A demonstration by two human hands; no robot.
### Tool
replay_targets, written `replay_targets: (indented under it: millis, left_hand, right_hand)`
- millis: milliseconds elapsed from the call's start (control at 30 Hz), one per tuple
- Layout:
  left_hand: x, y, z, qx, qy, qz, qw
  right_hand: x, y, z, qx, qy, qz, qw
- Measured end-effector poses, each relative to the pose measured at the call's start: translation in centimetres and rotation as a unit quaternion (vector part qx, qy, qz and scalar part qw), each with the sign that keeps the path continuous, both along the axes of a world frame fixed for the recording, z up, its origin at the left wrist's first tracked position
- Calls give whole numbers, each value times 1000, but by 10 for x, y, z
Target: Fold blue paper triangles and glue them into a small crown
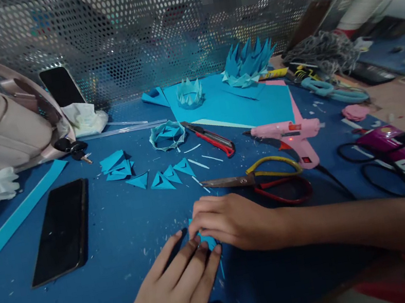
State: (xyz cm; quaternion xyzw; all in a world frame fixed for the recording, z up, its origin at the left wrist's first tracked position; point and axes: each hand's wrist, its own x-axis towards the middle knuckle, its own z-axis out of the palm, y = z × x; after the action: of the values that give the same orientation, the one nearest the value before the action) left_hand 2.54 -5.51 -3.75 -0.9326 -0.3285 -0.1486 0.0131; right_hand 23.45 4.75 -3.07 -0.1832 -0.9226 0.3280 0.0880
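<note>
A small piece of blue paper lies on the table under my fingers, mostly covered, so its fold is hard to make out. My left hand is stretched out, its fingertips resting on the paper's near side. From the right, my right hand bends its fingers closed on the paper's upper part. Beyond them, several folded blue paper triangles lie in a curved row, leading to a small stack of folded pieces. Scissors with yellow and red handles lie just past my right hand.
A pink glue gun and a red utility knife lie beyond the scissors. Folded paper rings and a spiky blue paper piece rest on blue sheets. At left are a phone, a paper strip and a bag.
</note>
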Motion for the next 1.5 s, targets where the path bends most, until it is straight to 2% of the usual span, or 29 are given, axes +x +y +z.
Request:
replay_targets:
  millis: [300, 567, 867, 1133, 1500]
  left_hand:
    - [1, 0, -2, 43, -28, -1, 999]
    - [-5, 3, 2, 78, 4, -32, 996]
    - [-4, 3, 0, 43, 18, -23, 999]
    - [-5, 3, 0, 68, 37, -49, 996]
    - [-6, 3, -2, 79, 59, -52, 994]
  right_hand:
    - [2, 1, 4, -20, 24, 0, 1000]
    - [19, 8, 7, 53, 52, 71, 995]
    - [26, 13, 7, 14, 54, 69, 996]
    - [26, 14, 6, 2, 65, 74, 995]
    - [27, 16, 4, 4, 69, 80, 994]
